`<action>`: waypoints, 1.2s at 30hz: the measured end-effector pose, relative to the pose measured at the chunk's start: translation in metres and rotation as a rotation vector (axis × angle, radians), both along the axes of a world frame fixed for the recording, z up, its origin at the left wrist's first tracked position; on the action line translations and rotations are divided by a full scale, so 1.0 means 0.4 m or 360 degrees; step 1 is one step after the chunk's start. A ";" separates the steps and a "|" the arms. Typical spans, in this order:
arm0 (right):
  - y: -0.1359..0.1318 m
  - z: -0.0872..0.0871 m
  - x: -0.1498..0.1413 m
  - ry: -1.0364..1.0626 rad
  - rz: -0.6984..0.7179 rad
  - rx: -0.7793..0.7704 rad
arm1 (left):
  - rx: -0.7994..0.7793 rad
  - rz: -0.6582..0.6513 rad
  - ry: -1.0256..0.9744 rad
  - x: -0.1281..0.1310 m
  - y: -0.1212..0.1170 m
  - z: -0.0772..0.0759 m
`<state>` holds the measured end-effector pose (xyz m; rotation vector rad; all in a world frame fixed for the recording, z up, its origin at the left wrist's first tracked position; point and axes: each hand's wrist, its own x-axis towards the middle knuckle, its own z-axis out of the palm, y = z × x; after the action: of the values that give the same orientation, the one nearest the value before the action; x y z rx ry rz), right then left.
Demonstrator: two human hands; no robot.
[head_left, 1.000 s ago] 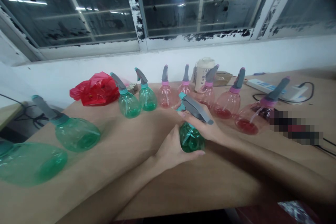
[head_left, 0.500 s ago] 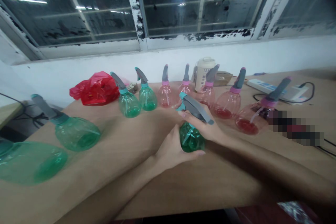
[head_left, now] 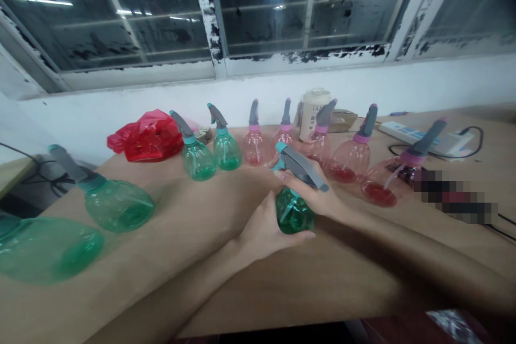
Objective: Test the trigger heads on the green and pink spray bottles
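A green spray bottle [head_left: 296, 215] with a grey and teal spray head [head_left: 301, 165] is between my hands, near the middle of the table. My left hand [head_left: 266, 226] is closed around its body, the thumb along the near side and the other fingers largely hidden behind it. My right hand [head_left: 312, 193] grips the top at the neck and trigger, just under the grey head. Behind and to the right stand several pink spray bottles, the nearest pink bottle [head_left: 381, 188] having red liquid at its base.
Several green spray bottles, such as this green bottle [head_left: 119, 207], stand on the left. A red plastic bag [head_left: 147, 137] and a pale lidded cup [head_left: 314, 110] are near the wall. At the right lie a white power strip [head_left: 427, 137], cables and a blurred-out patch.
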<state>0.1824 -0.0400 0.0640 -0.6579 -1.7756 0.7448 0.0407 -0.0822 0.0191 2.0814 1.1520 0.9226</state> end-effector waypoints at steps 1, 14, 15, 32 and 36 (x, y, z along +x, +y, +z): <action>0.000 0.002 0.000 -0.0028 -0.0020 -0.0001 | -0.0002 -0.0004 -0.0005 0.000 0.000 0.000; -0.007 -0.003 0.002 -0.0013 0.0009 -0.0015 | 0.0003 -0.0064 -0.0005 0.005 -0.005 0.006; -0.008 -0.002 0.001 0.0008 0.0000 -0.0019 | 0.0007 -0.0062 -0.0002 0.004 -0.005 0.006; -0.066 -0.037 -0.009 -0.0561 -0.0223 -0.0020 | -0.0079 0.0137 0.0051 -0.083 -0.031 0.014; -0.109 -0.044 -0.057 -0.0866 -0.0207 -0.0188 | -0.0185 0.0383 0.0116 -0.184 -0.060 0.011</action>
<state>0.1596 -0.0837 0.0463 -1.1250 -2.1607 0.6195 -0.0331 -0.1063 0.0233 1.9261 1.4831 0.8712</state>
